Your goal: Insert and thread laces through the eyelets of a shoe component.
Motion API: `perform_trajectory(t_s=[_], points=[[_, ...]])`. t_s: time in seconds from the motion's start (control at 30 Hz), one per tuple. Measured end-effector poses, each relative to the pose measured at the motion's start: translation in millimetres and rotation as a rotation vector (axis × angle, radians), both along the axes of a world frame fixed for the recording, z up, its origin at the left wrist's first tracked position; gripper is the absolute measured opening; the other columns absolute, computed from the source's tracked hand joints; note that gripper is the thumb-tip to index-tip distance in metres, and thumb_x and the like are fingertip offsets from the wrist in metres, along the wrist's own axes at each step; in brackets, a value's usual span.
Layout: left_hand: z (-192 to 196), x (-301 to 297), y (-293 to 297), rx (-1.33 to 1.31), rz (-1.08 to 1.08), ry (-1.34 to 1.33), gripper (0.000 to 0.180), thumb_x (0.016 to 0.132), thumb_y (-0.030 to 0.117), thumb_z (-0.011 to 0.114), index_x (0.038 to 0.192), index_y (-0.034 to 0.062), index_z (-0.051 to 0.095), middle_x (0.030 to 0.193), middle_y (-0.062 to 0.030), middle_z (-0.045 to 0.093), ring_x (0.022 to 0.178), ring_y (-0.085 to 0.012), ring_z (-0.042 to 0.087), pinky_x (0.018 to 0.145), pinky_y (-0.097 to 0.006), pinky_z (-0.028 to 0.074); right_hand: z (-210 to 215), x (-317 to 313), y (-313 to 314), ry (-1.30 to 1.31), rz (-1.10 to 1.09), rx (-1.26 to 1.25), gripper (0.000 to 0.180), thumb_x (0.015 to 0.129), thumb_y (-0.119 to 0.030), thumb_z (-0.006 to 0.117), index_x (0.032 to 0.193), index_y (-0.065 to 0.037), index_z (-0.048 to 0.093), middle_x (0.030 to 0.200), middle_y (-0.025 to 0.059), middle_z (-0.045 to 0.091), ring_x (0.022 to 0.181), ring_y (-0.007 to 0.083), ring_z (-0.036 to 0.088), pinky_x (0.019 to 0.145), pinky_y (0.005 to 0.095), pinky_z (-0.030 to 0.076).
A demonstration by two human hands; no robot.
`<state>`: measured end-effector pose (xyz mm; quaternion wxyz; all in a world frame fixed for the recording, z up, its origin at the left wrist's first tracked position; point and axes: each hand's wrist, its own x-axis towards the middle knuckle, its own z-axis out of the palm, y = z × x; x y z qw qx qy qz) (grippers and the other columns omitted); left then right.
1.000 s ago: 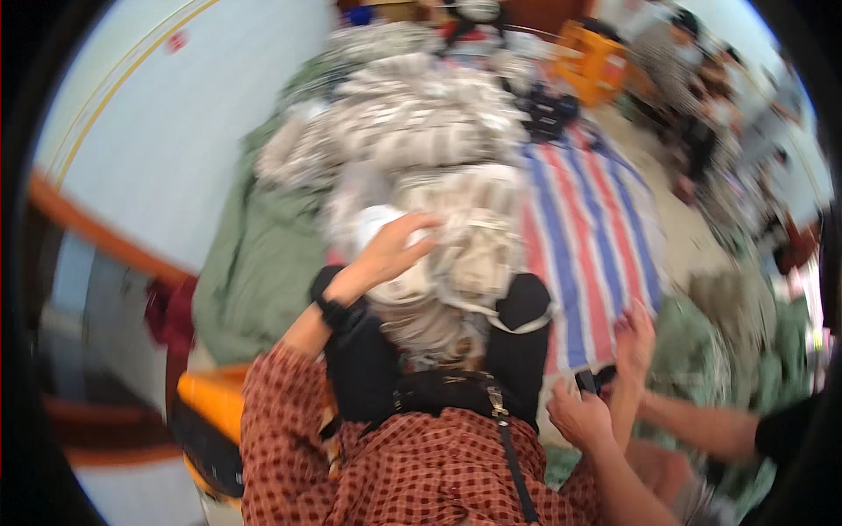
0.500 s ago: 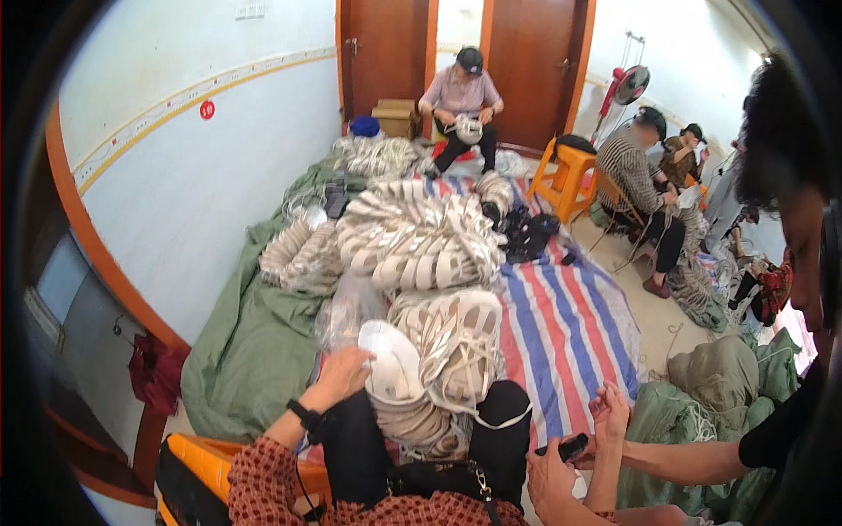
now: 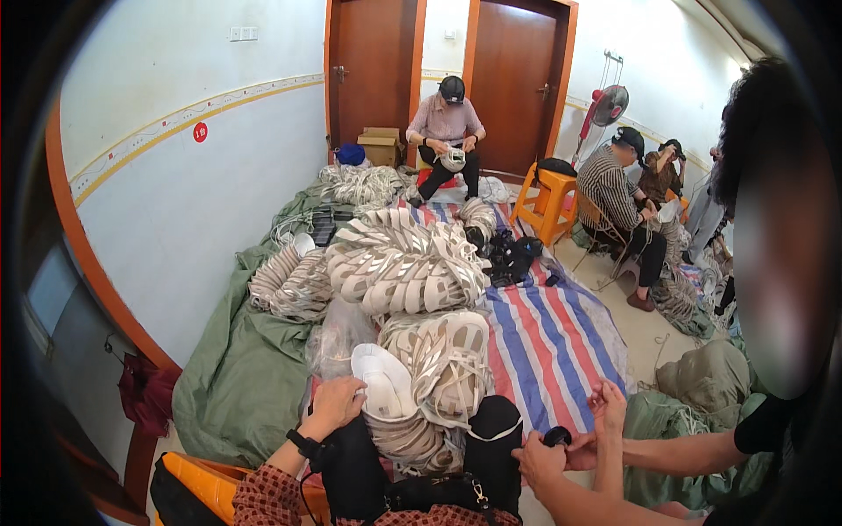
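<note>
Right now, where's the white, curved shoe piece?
In the head view, the white, curved shoe piece sits low, left of centre, just right of your bare left hand.

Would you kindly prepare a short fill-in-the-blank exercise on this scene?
1. The curved shoe part nearest the left hand is ____.
2. The striped sheet combines red, white and ____ stripes.
3. The tall stool near the fan is ____.
4. The back wall has ____ brown doors.

Missing words: white; blue; orange; two.
</note>
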<state>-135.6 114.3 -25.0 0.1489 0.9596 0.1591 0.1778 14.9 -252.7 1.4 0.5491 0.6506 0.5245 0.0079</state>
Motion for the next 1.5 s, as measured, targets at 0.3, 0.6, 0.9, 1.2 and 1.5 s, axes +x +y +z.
perform_trajectory(t_s=[0.3, 0.6, 0.9, 1.2, 1.5], points=[[-6.6, -1.1, -2.1, 0.006, 0.010, -0.037, 0.017, 0.076, 0.018, 0.068, 0.091, 0.0089, 0.067, 0.082, -0.0110, 0.066, 0.080, -0.0311, 0.064, 0.069, -0.041, 0.050, -34.8, 18.4, -11.6, -0.190, -0.016, 0.052, 0.035, 0.059, -0.031, 0.075, 0.089, -0.019, 0.060, 0.087, 0.0176, 0.060, 0.095, 0.0325, 0.055, 0.071, 0.0405, 0.048], [-13.7, 7.8, -0.1, -0.042, 0.047, -0.037, 0.016, 0.075, 0.016, 0.067, 0.090, 0.0105, 0.068, 0.082, -0.0096, 0.066, 0.079, -0.0311, 0.064, 0.072, -0.042, 0.050, -17.8, 33.3, -11.0, -0.205, 0.080, 0.062, 0.030, 0.063, -0.030, 0.068, 0.088, -0.019, 0.057, 0.082, 0.0165, 0.055, 0.090, 0.0322, 0.052, 0.070, 0.0411, 0.046], [-7.6, 11.2, -2.2, -0.077, 0.033, -0.030, 0.017, 0.077, 0.011, 0.066, 0.094, 0.0071, 0.066, 0.086, -0.0112, 0.066, 0.080, -0.0312, 0.063, 0.073, -0.039, 0.049, -74.9, 48.6, -11.6, -0.109, -0.144, 0.281, 0.022, 0.066, -0.021, 0.070, 0.086, -0.014, 0.062, 0.087, 0.0169, 0.060, 0.093, 0.0282, 0.057, 0.076, 0.0389, 0.047], [-4.0, 6.1, -5.8, -0.095, 0.045, 0.000, 0.017, 0.081, 0.009, 0.063, 0.098, 0.0048, 0.066, 0.091, -0.0133, 0.066, 0.084, -0.0306, 0.064, 0.076, -0.037, 0.050, -16.3, 34.1, -1.8, -0.038, -0.062, 0.136, 0.012, 0.069, -0.013, 0.070, 0.080, -0.007, 0.068, 0.071, 0.0073, 0.065, 0.070, 0.0209, 0.062, 0.054, 0.0341, 0.048], [-6.7, 7.9, -1.7, -0.060, 0.018, -0.038, 0.015, 0.082, 0.008, 0.062, 0.096, 0.0041, 0.064, 0.087, -0.0128, 0.065, 0.082, -0.0324, 0.063, 0.074, -0.039, 0.049, -29.9, 31.5, 5.1, -0.100, -0.086, 0.179, 0.026, 0.068, -0.028, 0.076, 0.075, -0.007, 0.062, 0.076, 0.0127, 0.065, 0.070, 0.0264, 0.062, 0.058, 0.0371, 0.047]])
